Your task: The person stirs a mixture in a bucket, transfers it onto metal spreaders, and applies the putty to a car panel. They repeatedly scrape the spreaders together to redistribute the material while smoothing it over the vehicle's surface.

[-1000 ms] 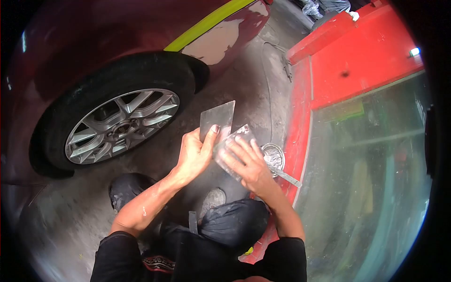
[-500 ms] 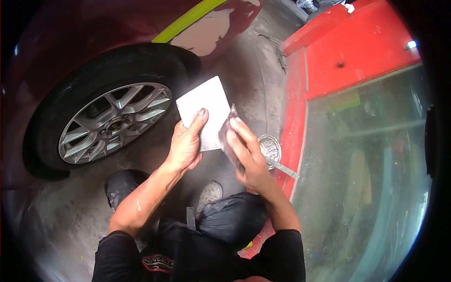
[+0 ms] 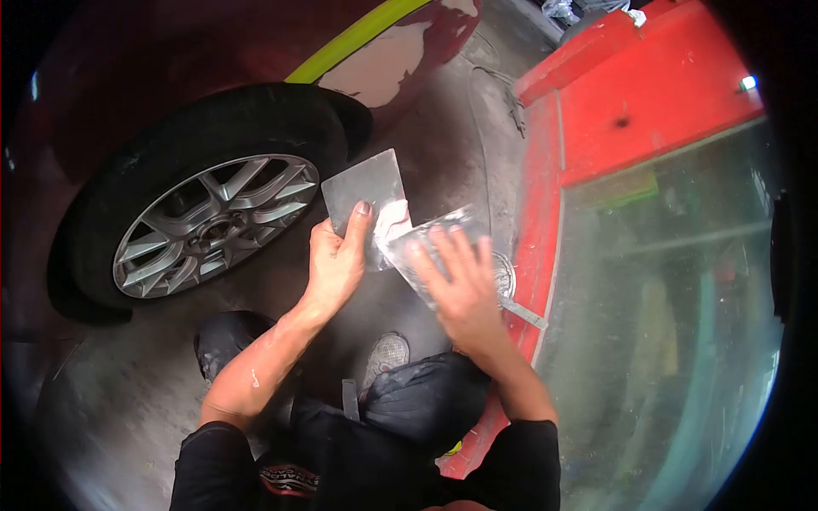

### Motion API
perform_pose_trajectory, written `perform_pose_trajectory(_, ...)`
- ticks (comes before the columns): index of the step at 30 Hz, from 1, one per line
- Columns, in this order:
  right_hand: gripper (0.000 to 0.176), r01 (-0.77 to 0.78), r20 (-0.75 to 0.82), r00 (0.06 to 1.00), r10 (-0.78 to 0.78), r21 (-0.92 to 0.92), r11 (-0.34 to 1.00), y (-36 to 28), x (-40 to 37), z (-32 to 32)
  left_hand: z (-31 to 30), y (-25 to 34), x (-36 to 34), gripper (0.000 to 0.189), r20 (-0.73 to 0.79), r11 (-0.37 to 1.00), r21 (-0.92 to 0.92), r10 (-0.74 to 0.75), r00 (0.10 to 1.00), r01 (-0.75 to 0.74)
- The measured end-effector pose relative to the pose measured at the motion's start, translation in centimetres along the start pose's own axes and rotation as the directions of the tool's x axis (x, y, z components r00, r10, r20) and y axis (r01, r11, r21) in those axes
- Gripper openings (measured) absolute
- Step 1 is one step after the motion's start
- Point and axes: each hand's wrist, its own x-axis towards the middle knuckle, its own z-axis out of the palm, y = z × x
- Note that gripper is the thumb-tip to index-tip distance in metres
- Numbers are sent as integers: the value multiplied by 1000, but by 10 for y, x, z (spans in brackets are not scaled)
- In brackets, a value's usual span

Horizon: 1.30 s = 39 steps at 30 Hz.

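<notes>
My left hand [image 3: 334,268] grips a square grey metal spreader plate [image 3: 358,183], its thumb pressed on the upper face. A smear of white putty [image 3: 391,220] lies along the plate's right side. In my right hand [image 3: 464,294], somewhat blurred, is a second flat metal spreader [image 3: 411,262], with the fingers laid over its face. That spreader's left edge meets the putty at the plate's lower right. Behind my right hand, partly covered, stands a round tin [image 3: 505,277], with a flat stirring strip [image 3: 524,315] beside it, reaching over the red ledge.
To the left is a maroon car's wheel [image 3: 217,226]. Above it, green tape [image 3: 358,38] borders a pale filler patch [image 3: 375,68] on the body. A red frame [image 3: 630,102] with a glass panel [image 3: 656,341] fills the right. A cable [image 3: 481,128] lies on the floor.
The right spreader has turned from edge-on to flatter, its fingers now spread across it. The left plate's face looked white all over; now it looks grey with putty at its right side.
</notes>
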Motion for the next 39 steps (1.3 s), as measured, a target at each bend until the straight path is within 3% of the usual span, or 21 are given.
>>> perform_pose_trajectory(1,53,21,40,999,-18,-64,998,3,2,-13,-1,-3,0,36,7,1000,-1,7,1000,-7)
perform_pose_trajectory(2,51,-51,-34,998,51,5,999,6,6,-26,2,1,-3,35,17,1000,-1,7,1000,-7)
perform_pose_trajectory(5,54,4,-80,997,-5,-19,1000,10,6,2,7,5,-7,36,69,1000,14,-10,998,9)
perform_pose_trajectory(6,57,20,-25,1000,-18,80,997,0,6,14,6,3,-7,36,87,999,28,-18,996,16)
perform_pose_trajectory(9,55,24,98,995,-30,58,998,8,8,-26,5,0,-5,36,106,998,-24,-58,993,60)
perform_pose_trajectory(10,56,-67,26,998,62,402,913,14,6,-28,5,3,-5,35,127,991,-58,-110,986,118)
perform_pose_trajectory(13,62,-181,19,961,276,797,576,8,2,2,10,-9,2,34,151,920,-326,-177,973,218)
perform_pose_trajectory(16,65,-158,48,987,151,382,911,21,-15,44,11,2,1,34,169,870,-419,-207,964,260)
perform_pose_trajectory(17,64,-121,91,990,105,187,975,26,-17,43,9,3,1,35,164,925,-317,-162,973,208)
perform_pose_trajectory(21,68,-132,-128,970,209,443,887,40,-4,27,8,2,-4,37,199,996,71,-67,978,54)
perform_pose_trajectory(22,66,-158,-58,983,174,211,965,32,1,14,7,4,-4,37,230,982,186,-71,971,28)
perform_pose_trajectory(23,64,-77,-23,996,83,200,977,28,2,16,8,5,-5,37,264,955,297,-79,961,-3)
perform_pose_trajectory(27,54,163,71,980,-185,241,957,13,-6,29,7,-8,-8,38,91,972,234,-14,996,-8)
perform_pose_trajectory(29,52,209,121,960,-252,288,934,7,-14,31,1,-7,-4,37,34,949,284,-153,988,137)
perform_pose_trajectory(30,69,183,185,949,-254,333,925,5,-16,29,0,-11,0,38,5,972,227,-61,998,59)
perform_pose_trajectory(31,69,139,222,945,-240,391,910,7,-18,28,-3,-16,3,40,-29,984,174,25,999,-19)
perform_pose_trajectory(33,69,54,288,931,-224,499,865,17,-20,26,-7,6,11,37,-110,1000,-7,-16,994,16)
perform_pose_trajectory(34,68,59,201,963,-180,495,867,22,-19,21,-3,15,13,36,-111,969,-245,-49,993,20)
perform_pose_trajectory(36,68,91,-56,996,-72,621,778,26,-15,10,-10,5,18,38,-60,938,-329,-139,988,111)
perform_pose_trajectory(38,66,226,-321,947,14,695,682,24,-2,-1,2,7,11,39,46,885,-403,-234,971,232)
perform_pose_trajectory(39,66,202,-302,953,30,705,680,16,4,-1,10,12,4,39,113,858,-407,-293,950,313)
